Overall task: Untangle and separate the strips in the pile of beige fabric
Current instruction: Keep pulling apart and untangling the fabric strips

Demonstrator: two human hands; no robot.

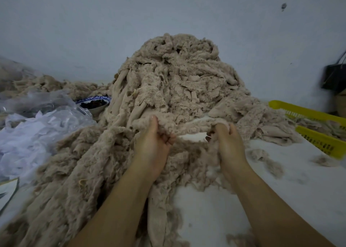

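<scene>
You have both hands at the near foot of the pile (pixel 177 78), which heaps up at 12 o'clock from them against the wall and spills across the tabletop (pixel 280 200) toward 7 o'clock. Your left hand (pixel 155 145) has its grip clenched on 1 end of a fuzzy beige strip (pixel 192 125), fingers curled round the cloth. Your right hand (pixel 229 143), at 3 o'clock from the left, grasps the other end of that strip, fingers tucked into the fabric. The strip spans the gap between the 2 hands, and a sliver of white tabletop shows just under it. More beige cloth lies under both forearms. At 9 o'clock from the pile sit crumpled plastic bags (pixel 43 119), and just behind them a bowl (pixel 94 104) with dark contents touches the fabric. At 3 o'clock a yellow basket (pixel 318 141) lies with fabric against it. A black bag (pixel 333 76) stands by the wall at 2 o'clock. Loose tufts (pixel 269 162) dot the tabletop at 3 o'clock from your right wrist.
</scene>
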